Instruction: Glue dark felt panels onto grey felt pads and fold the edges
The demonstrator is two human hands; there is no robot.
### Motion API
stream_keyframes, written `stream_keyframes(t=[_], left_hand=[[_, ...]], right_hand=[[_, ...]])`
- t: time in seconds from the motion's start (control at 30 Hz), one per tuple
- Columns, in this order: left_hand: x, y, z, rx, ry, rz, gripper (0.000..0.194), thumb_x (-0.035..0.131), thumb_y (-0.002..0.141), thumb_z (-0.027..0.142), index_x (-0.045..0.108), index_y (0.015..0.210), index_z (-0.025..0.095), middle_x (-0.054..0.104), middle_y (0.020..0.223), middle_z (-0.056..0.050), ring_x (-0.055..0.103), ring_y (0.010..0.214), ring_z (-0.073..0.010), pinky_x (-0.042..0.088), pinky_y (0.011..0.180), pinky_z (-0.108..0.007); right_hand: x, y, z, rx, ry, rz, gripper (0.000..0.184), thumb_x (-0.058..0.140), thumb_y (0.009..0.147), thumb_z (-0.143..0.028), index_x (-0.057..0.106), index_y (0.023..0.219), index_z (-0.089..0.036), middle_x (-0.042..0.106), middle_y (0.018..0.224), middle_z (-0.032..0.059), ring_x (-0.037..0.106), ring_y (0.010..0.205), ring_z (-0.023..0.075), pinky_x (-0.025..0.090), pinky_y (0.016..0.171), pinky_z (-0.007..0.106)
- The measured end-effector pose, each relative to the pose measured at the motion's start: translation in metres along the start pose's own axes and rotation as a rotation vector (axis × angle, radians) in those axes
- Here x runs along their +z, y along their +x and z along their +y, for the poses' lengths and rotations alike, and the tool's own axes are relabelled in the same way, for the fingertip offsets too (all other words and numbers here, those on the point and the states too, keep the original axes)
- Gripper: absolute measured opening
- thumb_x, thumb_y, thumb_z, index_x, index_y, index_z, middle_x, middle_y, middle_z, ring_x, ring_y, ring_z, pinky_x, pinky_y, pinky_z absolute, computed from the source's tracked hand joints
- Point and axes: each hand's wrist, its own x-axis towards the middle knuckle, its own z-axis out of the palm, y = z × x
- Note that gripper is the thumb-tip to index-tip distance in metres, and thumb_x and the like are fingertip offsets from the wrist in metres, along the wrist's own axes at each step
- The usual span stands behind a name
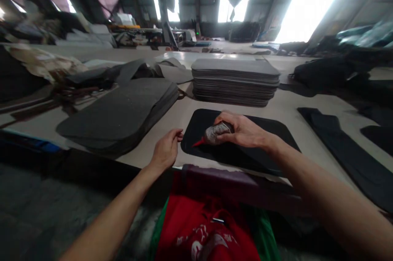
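My right hand [242,130] is wrapped round a smeared grey squeeze bottle [213,133], tilted with its red pointed nozzle [199,142] down at a black panel [260,156]. The nozzle tip is close to the panel's left part; whether it touches is hard to tell. The panel lies flat, with rounded corners, near the table's front edge. Beside its left edge is my left hand [166,149], its fingers curled together, and anything inside them is hidden.
Dark rounded panels [119,109] lie in a loose stack on the left. Behind the black panel stands a tall, neat stack of grey panels [235,82]. Black strips [340,146] lie on the table [294,113] to the right. Crumpled beige material [46,64] is at far left.
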Motion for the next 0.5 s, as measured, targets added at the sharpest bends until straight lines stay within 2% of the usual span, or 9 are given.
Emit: stream_keyframes(t=[0.17, 0.27, 0.33, 0.4, 0.43, 0.5], left_hand=[[0.001, -0.002, 0.003, -0.014, 0.084, 0.0, 0.038, 0.037, 0.093, 0.022, 0.059, 0.124, 0.02, 0.073, 0.109, -0.006, 0.071, 0.097, -0.0194, 0.053, 0.093, -0.036], [0.0, -0.002, 0.004, -0.023, 0.11, 0.001, 0.04, 0.035, 0.094, 0.025, 0.059, 0.125, 0.02, 0.074, 0.108, -0.006, 0.072, 0.098, -0.0205, 0.053, 0.093, -0.037], [-0.001, -0.002, 0.004, -0.026, 0.106, 0.0, 0.041, 0.034, 0.094, 0.028, 0.059, 0.125, 0.019, 0.074, 0.108, -0.007, 0.072, 0.099, -0.0225, 0.053, 0.093, -0.04], [-0.002, -0.002, 0.004, -0.041, 0.1, -0.01, 0.042, 0.033, 0.095, 0.034, 0.058, 0.126, 0.019, 0.074, 0.109, -0.009, 0.071, 0.1, -0.0245, 0.053, 0.093, -0.042], [-0.003, -0.001, 0.003, -0.06, 0.108, -0.023, 0.043, 0.034, 0.095, 0.037, 0.058, 0.126, 0.02, 0.074, 0.111, -0.008, 0.071, 0.102, -0.0247, 0.053, 0.094, -0.042], [-0.004, 0.001, 0.001, -0.102, 0.146, -0.039, 0.043, 0.034, 0.095, 0.042, 0.058, 0.126, 0.024, 0.074, 0.113, -0.005, 0.07, 0.106, -0.0252, 0.052, 0.096, -0.042]], right_hand=[[0.013, 0.003, 0.012, 0.05, 0.036, 0.095, 0.029, 0.074, 0.075, -0.024, 0.063, 0.101, -0.021, 0.06, 0.098, 0.0002, 0.055, 0.085, 0.016, 0.04, 0.076, 0.028], [0.02, -0.001, 0.024, 0.224, 0.185, 0.238, 0.039, 0.076, 0.072, -0.028, 0.062, 0.108, -0.022, 0.062, 0.095, -0.0002, 0.056, 0.084, 0.0179, 0.042, 0.077, 0.031], [0.021, -0.005, 0.035, 0.395, 0.441, 0.415, 0.053, 0.081, 0.066, -0.029, 0.061, 0.114, -0.022, 0.063, 0.09, -0.001, 0.057, 0.082, 0.0188, 0.044, 0.076, 0.032], [0.016, -0.009, 0.05, 0.536, 0.825, 0.624, 0.058, 0.085, 0.059, -0.028, 0.061, 0.112, -0.021, 0.064, 0.085, -0.001, 0.058, 0.077, 0.0192, 0.047, 0.071, 0.032], [0.012, -0.012, 0.059, 0.569, 0.996, 0.715, 0.054, 0.085, 0.059, -0.03, 0.062, 0.107, -0.02, 0.065, 0.084, -0.0002, 0.058, 0.076, 0.0194, 0.049, 0.069, 0.033], [0.0, -0.019, 0.077, 0.577, 1.218, 0.844, 0.041, 0.08, 0.066, -0.034, 0.062, 0.1, -0.019, 0.065, 0.083, 0.0015, 0.059, 0.072, 0.0198, 0.053, 0.066, 0.035]])
